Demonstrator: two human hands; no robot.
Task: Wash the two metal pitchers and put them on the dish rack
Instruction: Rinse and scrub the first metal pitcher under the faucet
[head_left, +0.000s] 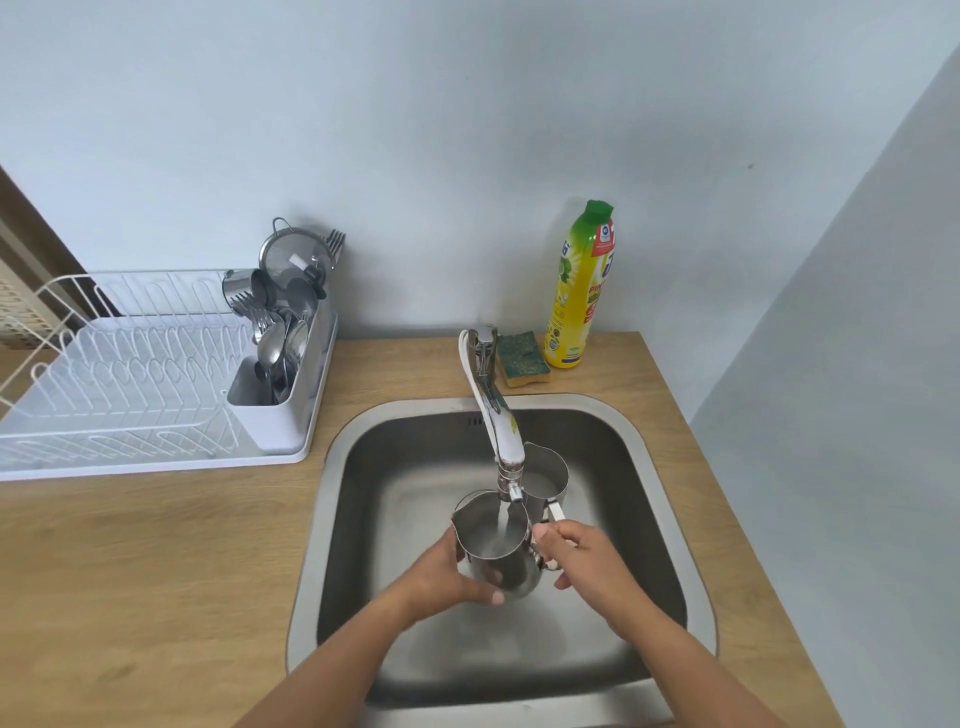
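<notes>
Rinsing step: left hand (457, 571) wraps the first pitcher (493, 551) and right hand (582, 556) pinches its handle, both grips clenched on it under the running tap (498, 426) over the sink (332, 467). The second pitcher (545, 478) stands just behind. Next I'd guess tip it out, then over to the rack (130, 374).

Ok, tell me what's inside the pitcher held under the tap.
Water from the faucet streams into the held pitcher and pools at its bottom. The faucet tip hides part of the far rim; the water's depth cannot be told.
</notes>
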